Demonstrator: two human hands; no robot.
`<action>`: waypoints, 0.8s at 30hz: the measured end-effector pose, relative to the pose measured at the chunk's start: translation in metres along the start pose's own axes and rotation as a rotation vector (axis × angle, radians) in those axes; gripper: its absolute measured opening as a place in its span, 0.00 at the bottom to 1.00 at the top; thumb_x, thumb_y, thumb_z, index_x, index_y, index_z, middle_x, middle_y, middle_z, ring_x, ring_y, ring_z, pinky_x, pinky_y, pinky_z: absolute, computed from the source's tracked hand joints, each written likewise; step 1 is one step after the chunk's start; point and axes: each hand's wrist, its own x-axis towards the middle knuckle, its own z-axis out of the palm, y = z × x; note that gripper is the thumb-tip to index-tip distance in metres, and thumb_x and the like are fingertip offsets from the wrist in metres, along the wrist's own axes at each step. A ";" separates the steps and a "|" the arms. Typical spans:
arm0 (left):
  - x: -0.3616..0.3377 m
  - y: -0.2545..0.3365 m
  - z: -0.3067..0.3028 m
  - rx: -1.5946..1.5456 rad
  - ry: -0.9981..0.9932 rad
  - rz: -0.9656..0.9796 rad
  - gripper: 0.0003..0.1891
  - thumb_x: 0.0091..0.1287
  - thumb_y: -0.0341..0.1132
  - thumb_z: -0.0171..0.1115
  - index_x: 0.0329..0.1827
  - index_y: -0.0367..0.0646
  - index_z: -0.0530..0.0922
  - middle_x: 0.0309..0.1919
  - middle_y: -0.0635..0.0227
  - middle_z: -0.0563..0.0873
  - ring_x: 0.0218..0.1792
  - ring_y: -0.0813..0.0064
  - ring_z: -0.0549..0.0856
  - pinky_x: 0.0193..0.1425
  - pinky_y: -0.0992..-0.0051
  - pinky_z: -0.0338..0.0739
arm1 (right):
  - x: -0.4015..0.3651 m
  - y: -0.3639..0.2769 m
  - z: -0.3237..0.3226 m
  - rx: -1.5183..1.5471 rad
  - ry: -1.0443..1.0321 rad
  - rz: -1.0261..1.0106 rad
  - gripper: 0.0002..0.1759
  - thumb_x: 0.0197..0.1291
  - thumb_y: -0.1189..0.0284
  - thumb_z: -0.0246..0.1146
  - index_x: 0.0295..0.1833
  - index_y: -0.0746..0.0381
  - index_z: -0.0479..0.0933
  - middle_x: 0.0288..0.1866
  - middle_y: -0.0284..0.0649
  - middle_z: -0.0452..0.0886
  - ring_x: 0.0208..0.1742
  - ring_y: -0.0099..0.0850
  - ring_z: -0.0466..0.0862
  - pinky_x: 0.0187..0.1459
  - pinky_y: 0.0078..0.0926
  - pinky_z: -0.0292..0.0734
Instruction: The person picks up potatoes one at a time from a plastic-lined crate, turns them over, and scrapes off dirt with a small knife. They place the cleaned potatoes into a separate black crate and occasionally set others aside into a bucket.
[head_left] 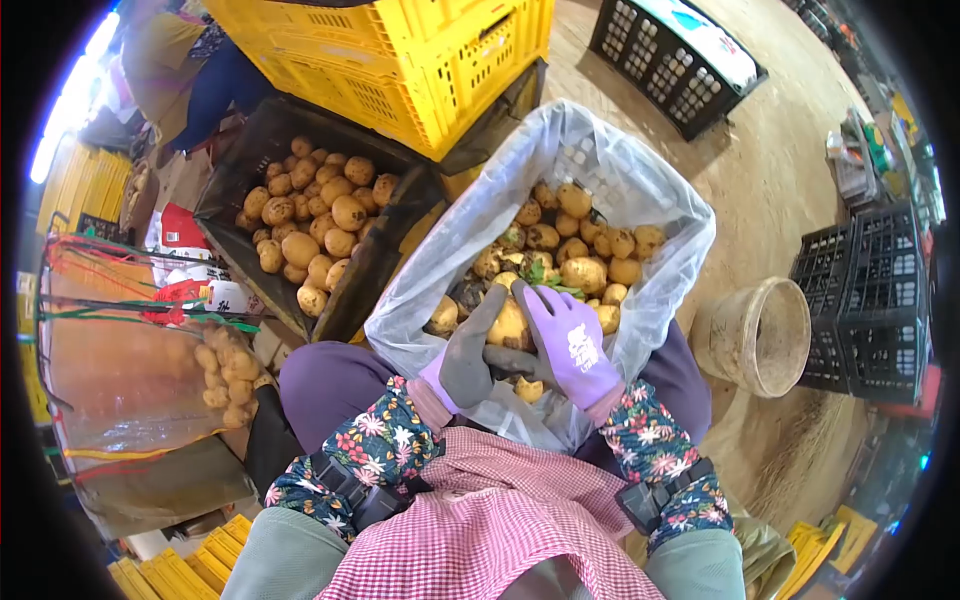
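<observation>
My left hand (464,352), in a purple glove with a grey palm and fingers, is closed around one side of a yellow potato (509,325). On the other side of it my right hand (570,345), gloved alike with a white print on the back, grips the same potato. Both hands are over the near part of a crate lined with clear plastic (420,265). Inside the liner lie several potatoes (584,274), some dark with soil, and a few green leaves (543,272). A small potato (528,390) shows below my hands.
A black crate (375,270) of cleaner potatoes (318,215) stands left, beside stacked yellow crates (400,75). A beige bucket (755,335) and black crates (850,300) are right. Another black crate (672,65) stands at the back. Another person (215,85) is far left.
</observation>
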 end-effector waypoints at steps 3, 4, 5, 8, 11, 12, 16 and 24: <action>0.005 -0.015 -0.007 -0.049 0.247 -0.194 0.28 0.74 0.54 0.44 0.66 0.42 0.67 0.52 0.57 0.81 0.43 0.64 0.86 0.53 0.72 0.81 | -0.004 0.014 0.006 0.088 0.038 -0.058 0.32 0.49 0.59 0.66 0.58 0.65 0.71 0.39 0.40 0.78 0.38 0.36 0.82 0.35 0.32 0.77; 0.002 -0.013 0.006 -0.047 0.248 -0.198 0.28 0.74 0.54 0.44 0.66 0.42 0.67 0.52 0.57 0.81 0.43 0.64 0.86 0.53 0.72 0.81 | -0.005 0.016 0.005 0.203 0.009 -0.062 0.30 0.49 0.62 0.66 0.58 0.64 0.71 0.36 0.40 0.78 0.36 0.37 0.82 0.35 0.33 0.77; -0.003 -0.010 0.023 -0.036 0.291 -0.144 0.28 0.73 0.54 0.45 0.65 0.41 0.68 0.52 0.57 0.81 0.44 0.63 0.86 0.53 0.69 0.82 | -0.008 0.021 0.012 0.215 0.038 -0.052 0.19 0.54 0.67 0.64 0.50 0.65 0.75 0.32 0.41 0.79 0.35 0.39 0.81 0.34 0.32 0.76; -0.003 -0.018 0.020 -0.016 0.298 -0.063 0.27 0.73 0.53 0.47 0.64 0.41 0.68 0.53 0.58 0.80 0.50 0.64 0.84 0.53 0.61 0.83 | -0.005 0.026 0.024 0.505 -0.013 0.288 0.09 0.59 0.74 0.58 0.41 0.67 0.78 0.35 0.45 0.80 0.33 0.36 0.80 0.34 0.26 0.73; 0.001 -0.009 0.009 -0.273 0.167 -0.127 0.23 0.74 0.52 0.45 0.65 0.50 0.69 0.53 0.64 0.80 0.49 0.66 0.84 0.52 0.64 0.84 | 0.001 0.020 0.015 1.308 0.063 0.683 0.13 0.59 0.73 0.59 0.47 0.69 0.77 0.37 0.48 0.80 0.36 0.33 0.80 0.41 0.24 0.75; -0.001 -0.004 0.013 -0.266 0.169 -0.115 0.23 0.74 0.52 0.45 0.65 0.50 0.69 0.53 0.64 0.80 0.49 0.66 0.84 0.52 0.64 0.84 | 0.002 0.017 0.013 1.313 0.063 0.669 0.13 0.59 0.73 0.59 0.47 0.69 0.77 0.37 0.48 0.80 0.36 0.33 0.80 0.41 0.24 0.75; -0.003 0.003 0.011 -0.111 0.169 0.049 0.25 0.75 0.51 0.43 0.71 0.54 0.61 0.49 0.65 0.81 0.44 0.70 0.84 0.45 0.70 0.82 | 0.004 -0.008 -0.006 0.379 -0.024 0.138 0.30 0.53 0.65 0.66 0.59 0.68 0.71 0.51 0.53 0.78 0.50 0.41 0.81 0.52 0.32 0.75; -0.001 -0.011 0.012 0.122 0.402 0.097 0.26 0.73 0.52 0.50 0.68 0.49 0.62 0.55 0.65 0.77 0.49 0.68 0.83 0.50 0.66 0.82 | -0.008 0.024 0.030 0.718 0.111 0.275 0.16 0.57 0.74 0.60 0.52 0.62 0.77 0.40 0.45 0.83 0.40 0.40 0.83 0.43 0.33 0.78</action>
